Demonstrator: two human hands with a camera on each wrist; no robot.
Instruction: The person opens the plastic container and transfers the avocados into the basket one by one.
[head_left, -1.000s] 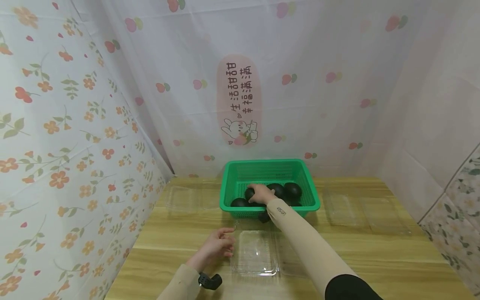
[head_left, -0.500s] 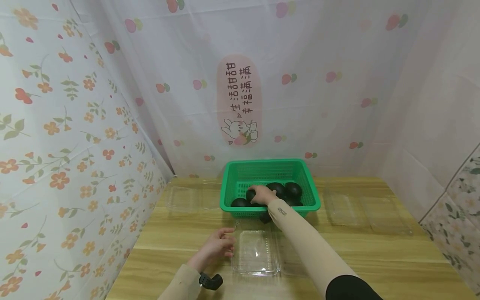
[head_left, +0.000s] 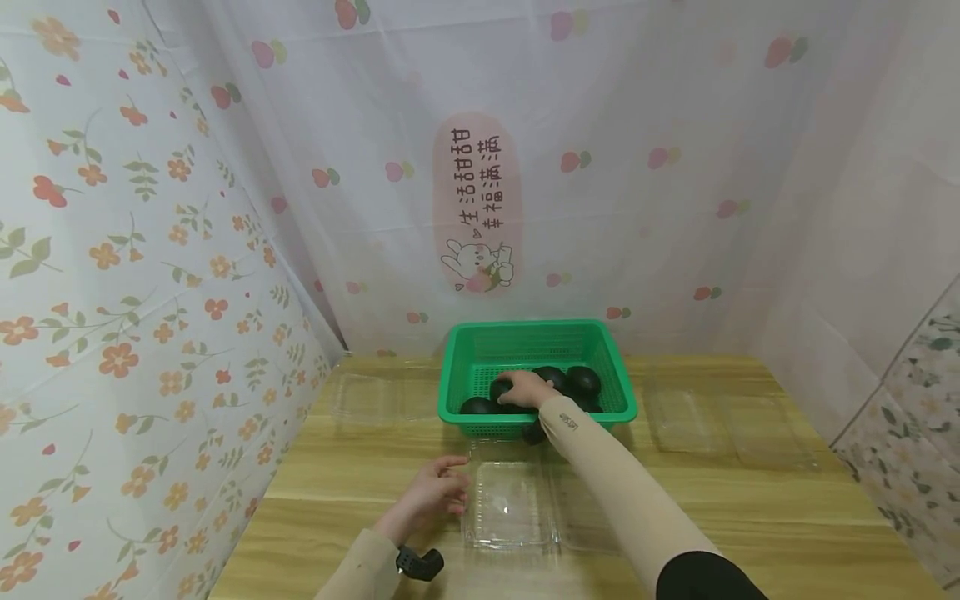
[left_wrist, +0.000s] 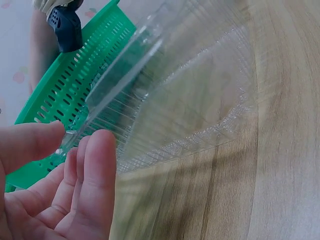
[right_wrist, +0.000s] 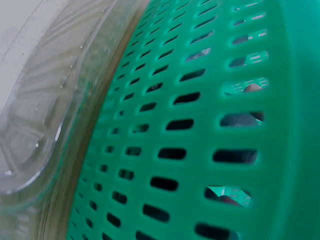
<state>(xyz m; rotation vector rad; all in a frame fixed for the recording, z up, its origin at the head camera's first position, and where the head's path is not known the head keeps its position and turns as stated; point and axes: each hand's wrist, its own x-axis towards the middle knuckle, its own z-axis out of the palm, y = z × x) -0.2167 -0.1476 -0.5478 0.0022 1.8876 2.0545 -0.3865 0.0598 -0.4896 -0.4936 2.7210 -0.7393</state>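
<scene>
In the head view, my right hand (head_left: 528, 389) reaches into the green basket (head_left: 450, 371), its fingers curled over a dark, egg-shaped fruit (head_left: 500, 387) that looks like an avocado. More such fruits lie around it, among them one at the left (head_left: 476, 406) and one at the right (head_left: 583, 382). My left hand (head_left: 429, 493) is beside the left edge of a clear plastic clamshell box (head_left: 510, 504). Seen from the left wrist, the thumb and fingers of the left hand (left_wrist: 75, 185) stand apart, loosely bent, around a corner of the clear box (left_wrist: 190, 105). The right wrist view shows the basket's slotted wall (right_wrist: 175, 125), which hides the right hand.
Another clear box (head_left: 367, 398) is at the table's left rear, and one more (head_left: 735, 425) stands on the right. The wooden table (head_left: 322, 483) meets a patterned curtain (head_left: 600, 250) behind the basket. A black wrist camera (head_left: 420, 564) sits on the left wrist.
</scene>
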